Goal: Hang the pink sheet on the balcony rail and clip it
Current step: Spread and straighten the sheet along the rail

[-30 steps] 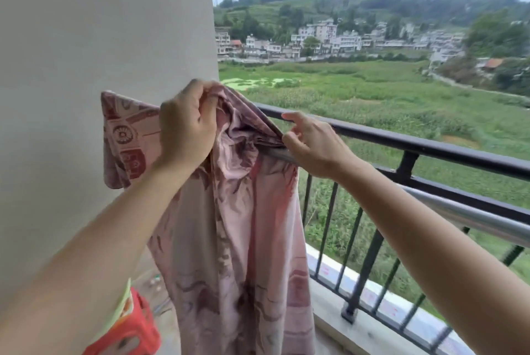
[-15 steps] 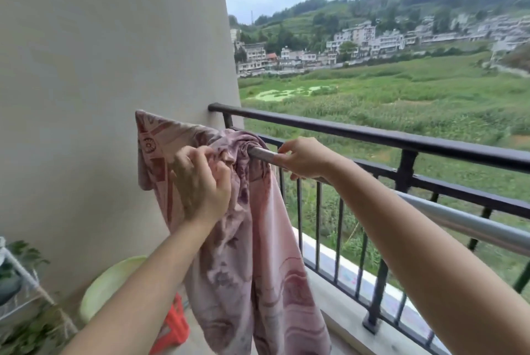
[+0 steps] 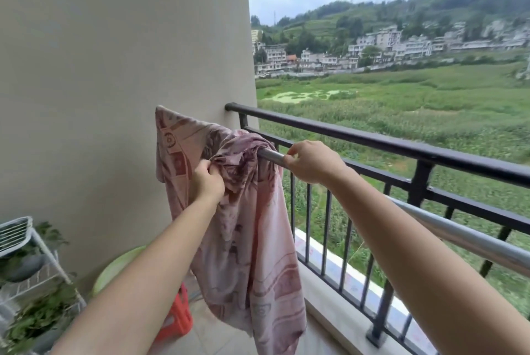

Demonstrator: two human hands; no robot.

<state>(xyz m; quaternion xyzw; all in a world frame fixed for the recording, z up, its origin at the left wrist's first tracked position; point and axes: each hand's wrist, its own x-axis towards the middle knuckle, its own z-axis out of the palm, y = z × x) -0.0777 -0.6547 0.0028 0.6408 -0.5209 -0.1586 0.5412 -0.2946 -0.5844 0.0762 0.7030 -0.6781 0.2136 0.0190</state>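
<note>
White wire plant rack [image 3: 23,237] sits far left by the plain wall. Left hand [image 3: 207,184] clenches a bunch of the pink sheet [image 3: 252,240], soft patterned cloth draped over the smooth steel pole [image 3: 459,233], hanging lengthwise straight down. Right hand [image 3: 312,162] wraps the pole beside it, near the black railing [image 3: 401,144].

Both bare forearms reach forward, left hand [image 3: 207,181] clenched in a pinch, right hand [image 3: 311,161] curled closed.

beige wall [image 3: 114,53] | red stool [image 3: 176,317] — green basin [image 3: 114,268] | white plant rack [image 3: 31,243] | fields [image 3: 401,102]
</note>
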